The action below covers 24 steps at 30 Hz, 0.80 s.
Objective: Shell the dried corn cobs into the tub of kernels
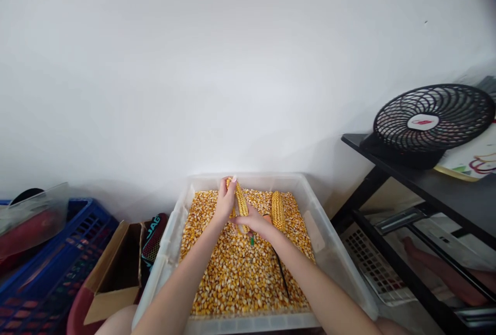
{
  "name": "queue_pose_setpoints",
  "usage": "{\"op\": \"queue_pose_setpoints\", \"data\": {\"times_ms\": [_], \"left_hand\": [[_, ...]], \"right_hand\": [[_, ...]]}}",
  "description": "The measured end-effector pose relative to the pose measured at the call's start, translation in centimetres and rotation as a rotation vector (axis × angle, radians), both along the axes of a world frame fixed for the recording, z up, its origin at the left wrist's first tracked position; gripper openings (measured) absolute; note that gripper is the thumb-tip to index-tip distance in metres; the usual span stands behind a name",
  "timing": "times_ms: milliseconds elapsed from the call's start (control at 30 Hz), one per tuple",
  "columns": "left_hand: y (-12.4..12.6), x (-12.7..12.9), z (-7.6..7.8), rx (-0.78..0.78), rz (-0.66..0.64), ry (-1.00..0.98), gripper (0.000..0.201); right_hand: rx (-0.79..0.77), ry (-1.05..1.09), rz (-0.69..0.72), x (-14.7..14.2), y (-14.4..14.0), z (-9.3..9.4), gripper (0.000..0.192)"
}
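Both of my hands are closed on one corn cob (242, 204), held tilted above a bed of loose corn kernels (232, 278). My left hand (225, 200) grips its upper end, the thumb lying along the cob. Lower down, my right hand (252, 219) wraps the near end. Part of the cob shows a pale strip without kernels. A second corn cob (278, 211), full of kernels, lies on the bed just right of my right hand. A thin black stick-like thing (282, 275) and a small green piece (252, 241) rest among the kernels.
A translucent plastic bin (343, 268) holds the kernels against a white wall. To the left are an open cardboard box (116, 268) and a blue basket (39, 268). On the right, a black shelf (391, 169) carries a black fan (430, 118); a white basket (374, 262) sits below.
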<state>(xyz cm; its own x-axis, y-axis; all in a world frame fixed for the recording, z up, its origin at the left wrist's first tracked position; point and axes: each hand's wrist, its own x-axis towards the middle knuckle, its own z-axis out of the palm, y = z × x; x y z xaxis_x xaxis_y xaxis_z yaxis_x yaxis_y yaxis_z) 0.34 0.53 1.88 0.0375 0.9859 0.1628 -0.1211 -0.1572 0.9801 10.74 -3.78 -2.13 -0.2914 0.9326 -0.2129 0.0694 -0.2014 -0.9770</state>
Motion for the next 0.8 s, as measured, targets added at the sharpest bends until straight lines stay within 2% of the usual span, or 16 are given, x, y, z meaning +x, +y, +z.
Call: {"op": "queue_pose_setpoints", "data": {"times_ms": [200, 333, 600, 800], "left_hand": [[0.2, -0.5, -0.3, 0.179, 0.054, 0.221, 0.033], [0.2, -0.9, 0.1, 0.239, 0.011, 0.257, 0.037], [0.1, -1.0, 0.9, 0.077, -0.102, 0.070, 0.040], [-0.2, -0.8, 0.9, 0.052, -0.130, -0.020, 0.037]], "right_hand": [[-0.052, 0.023, 0.028, 0.2, 0.0, -0.1, 0.048], [-0.105, 0.084, 0.095, 0.7, 0.1, 0.5, 0.040], [-0.113, 0.130, 0.115, 0.8, 0.1, 0.9, 0.039], [-0.030, 0.050, 0.058, 0.5, 0.2, 0.2, 0.046]]}}
